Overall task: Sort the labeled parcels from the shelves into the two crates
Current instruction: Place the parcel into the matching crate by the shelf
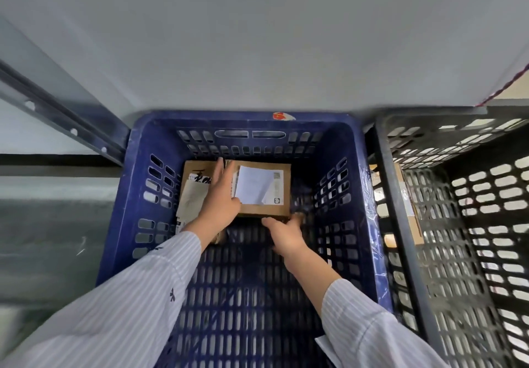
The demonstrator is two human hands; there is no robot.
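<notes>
A blue slotted crate (137, 184) stands in front of me, and both my arms reach down into it. A brown cardboard parcel with a white label (262, 188) lies at the crate's far end. My left hand (220, 198) lies against its left side, fingers stretched along the edge. My right hand (284, 231) grips its near edge from below. Another brown parcel with black writing (194, 187) lies to its left, partly under my left hand. A black slotted crate (400, 196) stands to the right, with a brown parcel (406, 198) showing through its wall.
A pale wall rises behind both crates. A grey metal shelf rail (57, 115) runs diagonally at the left, above a grey floor. A red cord (503, 84) hangs at the upper right. The near half of the blue crate's slotted floor (243, 296) is bare.
</notes>
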